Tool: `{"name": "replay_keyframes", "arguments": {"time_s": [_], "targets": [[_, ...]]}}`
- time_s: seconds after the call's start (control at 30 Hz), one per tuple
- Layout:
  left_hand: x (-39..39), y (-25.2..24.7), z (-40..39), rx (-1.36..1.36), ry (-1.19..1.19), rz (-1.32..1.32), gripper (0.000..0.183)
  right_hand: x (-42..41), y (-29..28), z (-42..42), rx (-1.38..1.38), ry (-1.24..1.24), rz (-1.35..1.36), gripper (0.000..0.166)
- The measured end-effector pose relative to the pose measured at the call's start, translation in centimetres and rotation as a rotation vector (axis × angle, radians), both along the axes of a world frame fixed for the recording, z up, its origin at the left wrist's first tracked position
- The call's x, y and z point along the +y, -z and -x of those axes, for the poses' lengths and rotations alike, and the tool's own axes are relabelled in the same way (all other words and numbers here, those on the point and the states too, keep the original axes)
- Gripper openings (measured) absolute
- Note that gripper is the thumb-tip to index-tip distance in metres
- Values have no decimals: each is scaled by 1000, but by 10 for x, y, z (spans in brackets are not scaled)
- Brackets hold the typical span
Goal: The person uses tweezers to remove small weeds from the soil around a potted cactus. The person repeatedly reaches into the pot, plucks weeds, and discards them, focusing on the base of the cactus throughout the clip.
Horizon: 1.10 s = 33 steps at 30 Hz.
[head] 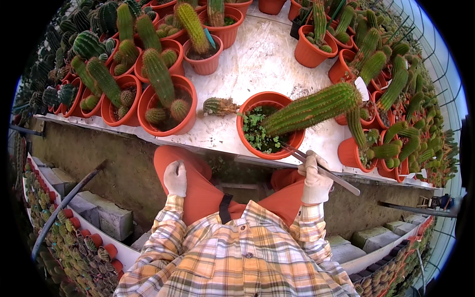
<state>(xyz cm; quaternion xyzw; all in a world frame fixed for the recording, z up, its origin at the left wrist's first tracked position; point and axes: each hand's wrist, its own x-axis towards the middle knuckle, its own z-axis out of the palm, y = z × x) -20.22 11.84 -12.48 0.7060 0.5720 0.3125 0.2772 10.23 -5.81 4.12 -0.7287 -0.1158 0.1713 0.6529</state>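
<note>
My right hand, in a pale glove, holds long metal tweezers. Their tips reach over the near right rim of an orange plastic pot, close to the small leafy weeds in it. From the same pot a tall ribbed columnar cactus leans far to the right. Left of the pot, a short, partly browned cactus piece lies on the white bench top. My left hand, gloved too, rests on my left thigh with nothing seen in it; its fingers are curled in.
Potted cacti crowd the bench at left, one pot close to its front edge. More spiny potted cacti stand at right, near the leaning column. Below the bench edge runs a dirt aisle with concrete blocks and a dark pipe.
</note>
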Motion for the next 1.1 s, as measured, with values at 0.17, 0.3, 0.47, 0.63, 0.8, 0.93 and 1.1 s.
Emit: {"name": "replay_keyframes", "arguments": {"time_s": [0.17, 0.3, 0.47, 0.63, 0.8, 0.93, 1.1], "targets": [[0, 2, 1, 22, -7, -5, 18, 3, -1, -2, -2, -12, 32, 21], [0, 2, 1, 23, -6, -18, 18, -3, 8, -19, 187, 9, -103, 23], [0, 1, 0, 32, 4, 9, 18, -11, 18, -34, 306, 12, -226, 24], [0, 2, 1, 46, 6, -27, 19, -24, -16, -32, 263, 75, -249, 26], [-1, 0, -1, 34, -7, 12, 19, -65, -43, -13, 157, -197, -316, 29], [2, -1, -3, 76, 45, 1, 22, -66, -37, 4, -88, -551, 218, 19], [0, -1, -2, 92, 9, 38, 19, -68, -35, 4, -32, -380, 114, 16]]}}
